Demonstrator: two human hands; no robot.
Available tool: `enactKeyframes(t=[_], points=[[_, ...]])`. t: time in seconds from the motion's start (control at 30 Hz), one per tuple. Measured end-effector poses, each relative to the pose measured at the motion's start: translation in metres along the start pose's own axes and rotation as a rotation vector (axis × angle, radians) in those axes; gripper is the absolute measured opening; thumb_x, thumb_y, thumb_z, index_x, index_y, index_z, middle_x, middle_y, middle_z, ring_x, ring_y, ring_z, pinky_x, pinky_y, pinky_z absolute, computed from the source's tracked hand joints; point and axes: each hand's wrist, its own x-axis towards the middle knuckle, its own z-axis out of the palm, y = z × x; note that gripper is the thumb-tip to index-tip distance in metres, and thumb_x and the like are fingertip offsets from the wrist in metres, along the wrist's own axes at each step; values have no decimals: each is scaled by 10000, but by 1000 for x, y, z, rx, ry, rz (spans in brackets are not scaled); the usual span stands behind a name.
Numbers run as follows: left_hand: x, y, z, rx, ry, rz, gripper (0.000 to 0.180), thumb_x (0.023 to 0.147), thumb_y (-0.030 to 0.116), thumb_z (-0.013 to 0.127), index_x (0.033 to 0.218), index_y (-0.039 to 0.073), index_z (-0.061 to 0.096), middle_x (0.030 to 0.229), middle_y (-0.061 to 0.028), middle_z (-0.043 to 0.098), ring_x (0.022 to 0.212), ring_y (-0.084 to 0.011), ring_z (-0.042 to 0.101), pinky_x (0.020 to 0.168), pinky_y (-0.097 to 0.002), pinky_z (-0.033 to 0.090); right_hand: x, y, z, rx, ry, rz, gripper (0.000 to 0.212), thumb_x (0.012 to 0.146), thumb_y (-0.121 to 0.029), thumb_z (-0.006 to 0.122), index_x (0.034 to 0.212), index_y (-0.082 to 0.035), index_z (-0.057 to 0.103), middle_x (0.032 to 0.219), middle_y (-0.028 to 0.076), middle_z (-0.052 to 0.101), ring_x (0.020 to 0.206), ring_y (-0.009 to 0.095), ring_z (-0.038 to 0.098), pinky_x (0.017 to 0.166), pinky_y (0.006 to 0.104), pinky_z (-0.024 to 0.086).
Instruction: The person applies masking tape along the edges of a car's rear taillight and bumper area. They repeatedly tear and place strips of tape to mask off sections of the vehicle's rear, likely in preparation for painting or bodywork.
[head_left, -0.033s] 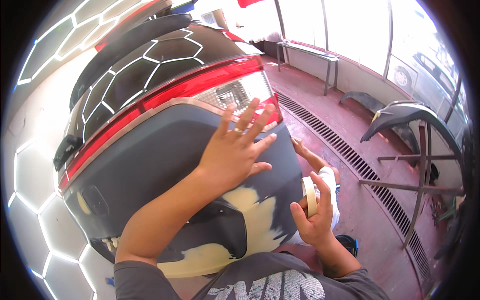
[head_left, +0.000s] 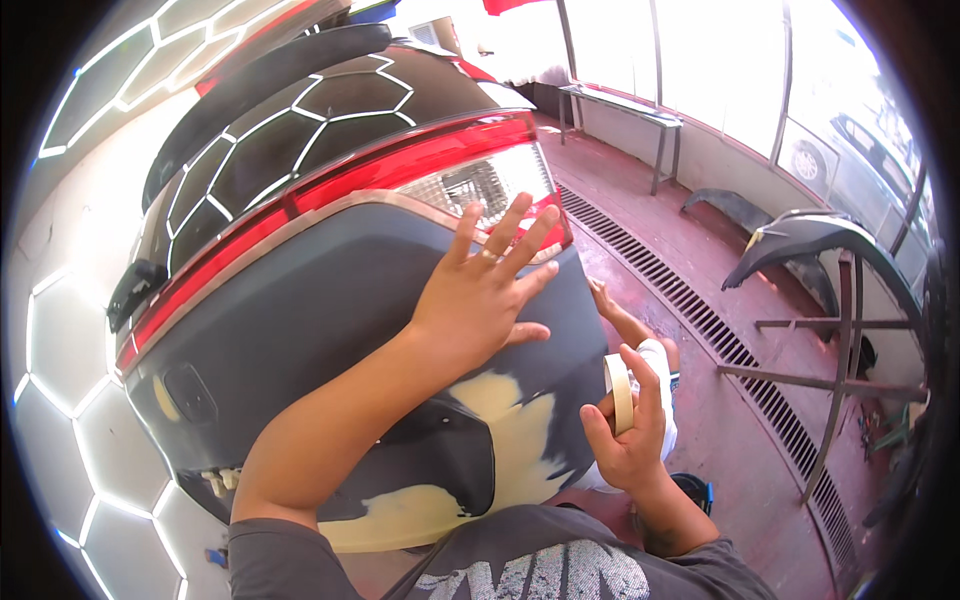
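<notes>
My left hand [head_left: 482, 290] lies open with fingers spread over the lower corner of the red and clear tail light [head_left: 490, 178] at the rear of a car. A strip of masking tape [head_left: 318, 212] follows the light's lower edge, above the matt dark grey rear panel [head_left: 290, 280]. Some of the tape is hidden behind my left fingers. My right hand [head_left: 632, 440] is closed round a roll of pale masking tape [head_left: 619, 392], off the panel's right side. Patches of yellowish filler [head_left: 512, 430] mark the lower panel around a dark recess.
Another person [head_left: 655, 360] is low beside the car's right side, close to my right hand. A floor grate [head_left: 700, 330] runs past them. Farther right, a loose bumper [head_left: 800, 245] rests on a metal stand [head_left: 845, 350]. A bench [head_left: 625, 105] stands by the windows.
The car and my left hand sit slightly farther right in the picture, with little shift between them. My right hand keeps its hold on the tape roll.
</notes>
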Motion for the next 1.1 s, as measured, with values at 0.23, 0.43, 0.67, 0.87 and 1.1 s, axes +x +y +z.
enactKeyframes(t=[0.23, 0.43, 0.67, 0.87, 1.1], points=[[11, -21, 3, 139, -16, -141, 755, 974, 793, 670, 1571, 334, 711, 1886, -138, 256, 1759, -386, 113, 1353, -716, 106, -12, 3, -6, 129, 14, 134, 809, 1006, -4, 739, 1696, 10, 318, 760, 53, 704, 603, 75, 582, 588, 257, 438], [-24, 1, -50, -395, 298, -266, 577, 869, 379, 952, 1383, 169, 795, 1572, -136, 619, 1475, -386, 550, 1217, -588, 419, -13, 0, -27, 185, -95, 67, 1026, 1006, 112, 611, 1811, -104, 12, 1283, 204, 743, 1030, 177, 731, 911, 326, 581], [-60, 69, -22, -915, 389, -206, 434, 798, 198, 980, 1175, 104, 787, 1254, -88, 697, 1213, -346, 677, 1045, -513, 559, 15, -15, -3, 16, -287, -210, 1141, 996, 104, 656, 1801, -28, -141, 1348, 249, 771, 1179, 295, 755, 1026, 419, 573], [-64, 78, -26, -926, 292, -229, 565, 744, 173, 1015, 1245, 99, 765, 1250, -87, 703, 1250, -360, 676, 1113, -509, 550, 18, -20, 3, -207, -294, -339, 1100, 996, 27, 736, 1795, 87, -18, 1145, 170, 825, 1409, 418, 620, 1200, 501, 411], [-70, 92, -13, -921, 287, -235, 507, 777, 151, 990, 1211, 79, 737, 1331, -108, 697, 1291, -377, 670, 1095, -496, 549, 4, -8, 7, -129, -293, -327, 1074, 868, 136, 750, 1781, 106, 186, 1101, 192, 793, 952, 388, 793, 878, 441, 606]])
